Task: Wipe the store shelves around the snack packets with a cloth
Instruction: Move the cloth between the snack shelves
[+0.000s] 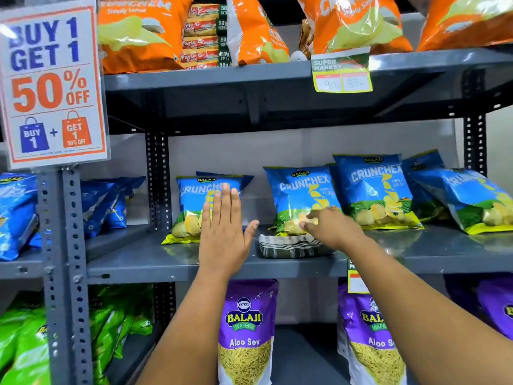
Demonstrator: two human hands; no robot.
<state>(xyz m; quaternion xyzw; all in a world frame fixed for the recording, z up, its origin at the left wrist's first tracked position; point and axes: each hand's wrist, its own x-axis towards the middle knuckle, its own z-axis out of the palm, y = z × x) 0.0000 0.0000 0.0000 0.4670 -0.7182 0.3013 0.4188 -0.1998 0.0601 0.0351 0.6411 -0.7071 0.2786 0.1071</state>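
Observation:
A striped grey-and-white cloth (291,245) lies folded on the middle grey shelf (155,262), in front of a blue Crunchex packet (299,195). My right hand (330,227) reaches over the cloth, its fingertips touching the lower edge of that packet; whether it grips the packet I cannot tell. My left hand (223,229) is flat with fingers spread, held up in front of another blue Crunchex packet (194,207) on the left. More blue packets (374,190) stand to the right.
Orange chip bags (136,34) and biscuit packs (202,37) fill the top shelf. Purple Aloo Sev packs (247,329) and green packets (25,343) sit below. A "Buy 1 Get 1" sign (52,81) hangs on the perforated upright (63,259) at left.

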